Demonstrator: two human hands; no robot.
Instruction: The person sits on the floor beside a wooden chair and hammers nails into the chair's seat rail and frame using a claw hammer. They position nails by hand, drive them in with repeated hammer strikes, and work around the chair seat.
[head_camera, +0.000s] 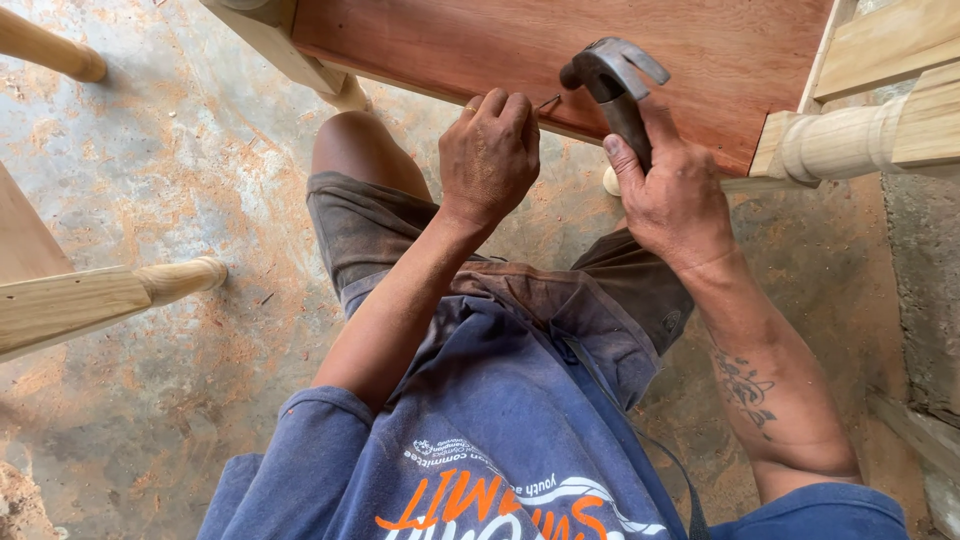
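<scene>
— What's the floor (170, 150) like?
— Bare grey concrete, dusted with reddish sawdust, in daylight.
— And around it?
— Pale turned wooden legs (180, 278) at left, a rough block wall (925, 290) at right.

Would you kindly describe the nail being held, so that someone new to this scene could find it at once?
Start at the broad reddish-brown wooden panel across the top of the view, and follow its lower edge to the middle. There the left hand pinches a thin dark nail at its fingertips, slanting toward the panel edge. It is the only slim metal sliver there, far smaller than the hammer gripped by the right hand beside it.
</scene>
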